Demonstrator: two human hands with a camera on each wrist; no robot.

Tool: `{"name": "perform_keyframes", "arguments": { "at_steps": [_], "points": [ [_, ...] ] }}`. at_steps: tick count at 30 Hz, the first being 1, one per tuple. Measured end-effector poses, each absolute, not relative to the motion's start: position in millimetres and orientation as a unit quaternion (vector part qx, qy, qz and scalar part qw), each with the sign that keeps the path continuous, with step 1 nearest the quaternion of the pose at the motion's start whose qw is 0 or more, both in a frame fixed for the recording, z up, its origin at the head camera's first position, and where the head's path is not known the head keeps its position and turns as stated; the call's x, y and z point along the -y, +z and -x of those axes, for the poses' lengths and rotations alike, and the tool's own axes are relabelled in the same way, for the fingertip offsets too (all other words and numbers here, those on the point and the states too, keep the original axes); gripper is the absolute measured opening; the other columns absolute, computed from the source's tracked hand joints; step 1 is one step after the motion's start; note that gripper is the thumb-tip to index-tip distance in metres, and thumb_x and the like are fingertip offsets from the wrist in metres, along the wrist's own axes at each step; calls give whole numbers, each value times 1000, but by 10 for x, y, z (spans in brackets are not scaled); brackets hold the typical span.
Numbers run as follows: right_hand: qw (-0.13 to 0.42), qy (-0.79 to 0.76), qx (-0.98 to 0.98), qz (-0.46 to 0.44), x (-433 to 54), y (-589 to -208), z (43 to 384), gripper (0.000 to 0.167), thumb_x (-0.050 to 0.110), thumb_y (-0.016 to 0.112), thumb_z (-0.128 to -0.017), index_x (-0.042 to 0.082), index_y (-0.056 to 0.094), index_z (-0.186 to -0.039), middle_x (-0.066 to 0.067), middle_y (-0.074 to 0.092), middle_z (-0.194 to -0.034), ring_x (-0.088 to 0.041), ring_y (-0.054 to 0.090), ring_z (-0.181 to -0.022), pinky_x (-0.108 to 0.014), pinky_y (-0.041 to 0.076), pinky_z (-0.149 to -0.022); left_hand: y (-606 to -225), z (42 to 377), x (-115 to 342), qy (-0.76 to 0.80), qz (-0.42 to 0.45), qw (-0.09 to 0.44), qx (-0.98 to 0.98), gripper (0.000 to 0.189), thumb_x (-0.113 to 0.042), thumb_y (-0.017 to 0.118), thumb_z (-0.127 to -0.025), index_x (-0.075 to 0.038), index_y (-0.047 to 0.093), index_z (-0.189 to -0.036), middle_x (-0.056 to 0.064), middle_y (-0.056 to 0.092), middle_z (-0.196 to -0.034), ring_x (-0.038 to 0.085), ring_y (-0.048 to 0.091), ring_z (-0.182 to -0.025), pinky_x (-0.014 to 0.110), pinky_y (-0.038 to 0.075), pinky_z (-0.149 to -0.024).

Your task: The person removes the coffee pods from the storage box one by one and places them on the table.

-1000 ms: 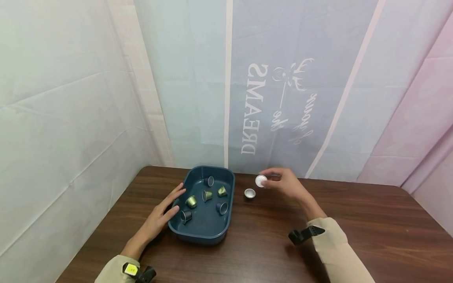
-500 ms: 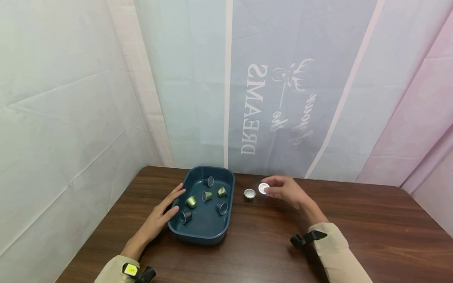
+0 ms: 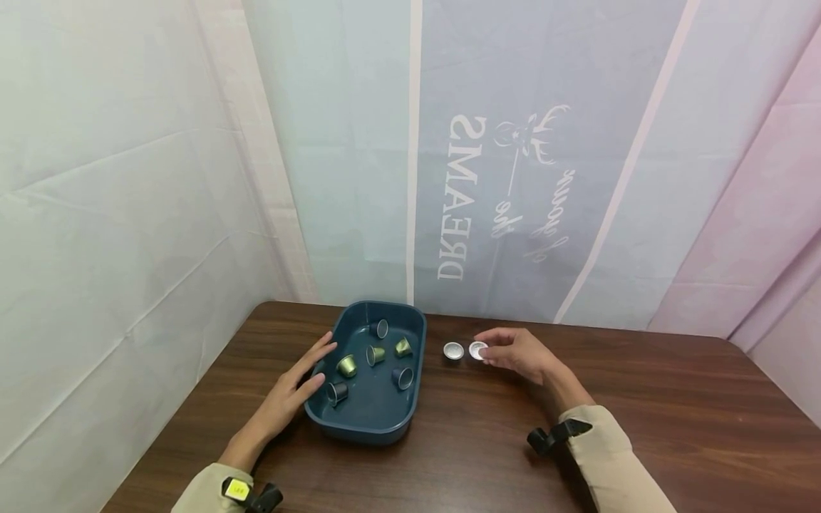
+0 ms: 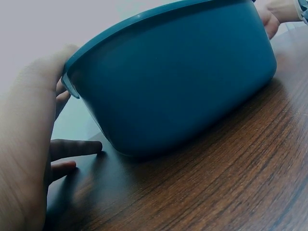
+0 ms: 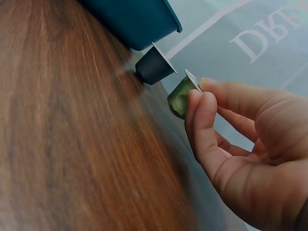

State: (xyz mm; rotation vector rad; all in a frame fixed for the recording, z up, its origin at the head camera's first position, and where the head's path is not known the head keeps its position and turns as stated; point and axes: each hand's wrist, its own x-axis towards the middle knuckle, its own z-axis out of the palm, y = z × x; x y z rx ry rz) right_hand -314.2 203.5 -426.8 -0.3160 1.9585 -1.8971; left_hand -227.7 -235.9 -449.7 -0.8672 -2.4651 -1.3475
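Note:
My right hand (image 3: pixel 521 354) pinches a green coffee capsule (image 5: pixel 179 100) by its rim between thumb and fingertips. From above, only that capsule's pale round mouth (image 3: pixel 476 350) shows. Just left of it, a dark coffee capsule (image 5: pixel 153 66) stands upright on the table, its silvery inside (image 3: pixel 453 350) facing up. My left hand (image 3: pixel 286 399) lies along the left side of a blue plastic basin (image 3: pixel 375 410), fingers extended and touching its rim. In the left wrist view the basin's wall (image 4: pixel 178 77) fills the middle, with fingertips (image 4: pixel 94 147) beside it near the tabletop.
Several green and dark capsules lie scattered in the basin, including a green one (image 3: pixel 347 366) and a dark one (image 3: pixel 402 377). A brown wooden table (image 3: pixel 487 456) runs back to a printed fabric curtain (image 3: pixel 359 178). A pale curtain (image 3: pixel 128 249) hangs at the left.
My right hand has lowered the green capsule toward the table and shifted it slightly right, bringing it level with the dark capsule. My left hand and the basin have stayed put.

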Motion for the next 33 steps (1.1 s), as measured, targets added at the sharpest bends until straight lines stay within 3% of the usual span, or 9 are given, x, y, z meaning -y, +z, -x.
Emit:
{"name": "perform_keyframes", "arguments": {
  "at_steps": [6, 9, 16, 23, 26, 30, 33],
  "points": [
    [198, -670, -705, 125, -2052, -4295, 3146, 44, -7, 64, -87, -20, 47, -126, -17, 65, -101, -17, 64, -85, -29, 53, -74, -4486, 2271, 2352, -455, 296, 102, 834, 51, -7, 46, -99, -13, 35, -149, 4, 20, -157, 27, 20, -142, 60, 25, -104],
    [174, -655, -722, 140, -2058, -4310, 3150, 45, -8, 66, -85, -18, 49, -126, -19, 64, -104, -18, 64, -87, -30, 53, -75, -4485, 2271, 2351, -456, 297, 103, 833, 51, -7, 46, -99, -12, 35, -149, 4, 21, -157, 27, 20, -142, 58, 25, -105],
    [104, -606, -773, 156, -2057, -4350, 3158, 45, 2, 74, -82, -10, 58, -122, -19, 65, -109, -19, 65, -86, -33, 55, -73, -4513, 2292, 2359, -464, 298, 101, 828, 50, -6, 46, -99, -9, 36, -148, 5, 20, -157, 29, 20, -142, 67, 23, -100],
    [92, -610, -771, 160, -2061, -4377, 3155, 41, 2, 72, -83, -11, 59, -119, -20, 66, -108, -18, 65, -84, -33, 54, -72, -4508, 2290, 2363, -462, 295, 100, 830, 50, -5, 46, -99, -9, 36, -148, 5, 20, -157, 29, 20, -142, 65, 24, -101],
    [89, -611, -771, 155, -2050, -4376, 3140, 40, 3, 72, -83, -11, 60, -118, -20, 66, -106, -18, 65, -82, -32, 54, -71, -4420, 2237, 2329, -461, 297, 99, 831, 50, -2, 46, -98, -7, 36, -147, 12, 21, -156, 34, 21, -141, 63, 25, -101],
    [72, -606, -777, 156, -2028, -4366, 3120, 36, 3, 73, -83, -10, 62, -115, -20, 66, -104, -16, 64, -79, -31, 54, -69, -4395, 2223, 2314, -459, 293, 99, 833, 50, 1, 46, -97, -5, 36, -147, 18, 22, -155, 40, 22, -139, 50, 26, -106],
    [60, -600, -783, 155, -2018, -4369, 3120, 33, 4, 73, -83, -7, 65, -113, -20, 67, -102, -15, 64, -77, -31, 54, -68, -4481, 2274, 2344, -461, 290, 99, 833, 51, 1, 46, -97, -5, 36, -147, 13, 21, -156, 36, 21, -141, 49, 25, -107]
  ]
}}
